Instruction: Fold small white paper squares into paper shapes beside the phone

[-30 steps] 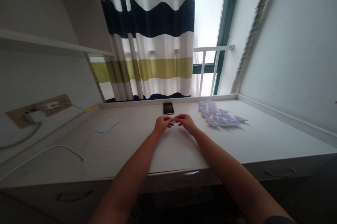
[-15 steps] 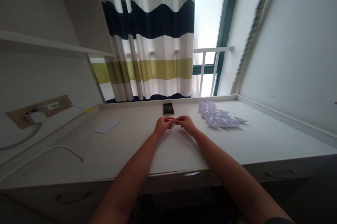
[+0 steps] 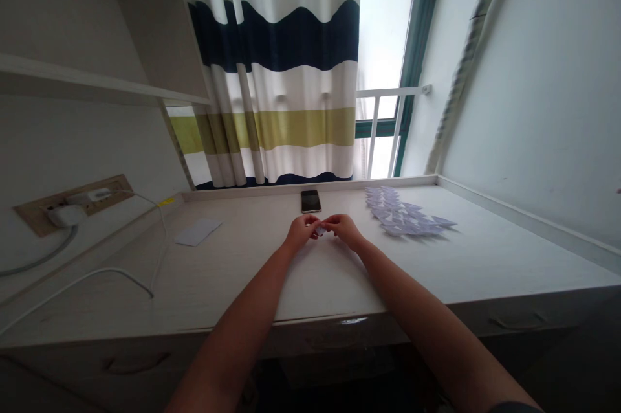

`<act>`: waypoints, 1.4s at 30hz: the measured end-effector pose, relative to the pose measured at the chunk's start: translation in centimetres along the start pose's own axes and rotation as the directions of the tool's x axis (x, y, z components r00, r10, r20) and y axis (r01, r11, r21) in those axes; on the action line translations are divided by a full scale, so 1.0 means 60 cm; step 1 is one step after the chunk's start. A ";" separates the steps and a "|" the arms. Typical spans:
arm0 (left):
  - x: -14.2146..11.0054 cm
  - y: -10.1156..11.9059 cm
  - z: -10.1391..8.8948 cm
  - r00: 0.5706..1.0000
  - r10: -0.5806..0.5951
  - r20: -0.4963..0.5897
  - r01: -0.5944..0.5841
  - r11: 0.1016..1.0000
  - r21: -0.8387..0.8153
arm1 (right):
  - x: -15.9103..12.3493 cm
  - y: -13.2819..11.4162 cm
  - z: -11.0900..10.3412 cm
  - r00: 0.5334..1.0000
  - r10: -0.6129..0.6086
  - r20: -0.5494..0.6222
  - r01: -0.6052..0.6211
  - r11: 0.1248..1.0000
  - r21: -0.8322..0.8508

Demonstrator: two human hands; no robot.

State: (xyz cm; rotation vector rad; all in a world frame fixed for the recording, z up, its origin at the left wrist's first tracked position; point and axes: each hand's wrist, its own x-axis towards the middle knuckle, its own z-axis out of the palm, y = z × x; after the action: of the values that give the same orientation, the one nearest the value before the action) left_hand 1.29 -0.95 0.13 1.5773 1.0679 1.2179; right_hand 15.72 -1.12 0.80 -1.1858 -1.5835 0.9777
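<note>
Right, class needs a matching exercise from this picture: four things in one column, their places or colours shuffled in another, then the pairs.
1. small piece of paper
2. phone
3. folded papers
4. curtain

A. striped white, navy and green
B. grouped on the desk, right of the hands
C. held between the left hand and right hand
D. lying just beyond the hands

Pairs: 1-C, 2-D, 3-B, 4-A

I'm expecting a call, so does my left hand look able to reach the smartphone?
Probably yes: the smartphone lies just beyond your left hand, with nothing visible between them, though that hand holds a small piece of white paper.
</note>
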 end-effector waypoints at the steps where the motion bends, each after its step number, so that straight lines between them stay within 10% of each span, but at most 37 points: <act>1: 0.000 0.000 0.000 1.000 0.001 -0.002 -0.001 1.000 0.003 | 0.000 0.000 0.000 1.000 -0.005 -0.001 0.005 1.000 0.006; 42: 0.000 0.010 -0.006 0.997 -0.066 -0.049 0.054 0.972 -0.228 | 0.005 0.004 0.003 0.995 -0.082 0.055 0.065 0.961 0.270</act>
State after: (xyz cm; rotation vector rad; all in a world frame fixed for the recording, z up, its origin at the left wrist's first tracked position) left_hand 1.03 -1.05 0.73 1.3348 0.9675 1.3004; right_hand 15.56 -0.78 0.56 -0.9100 -1.4795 1.1512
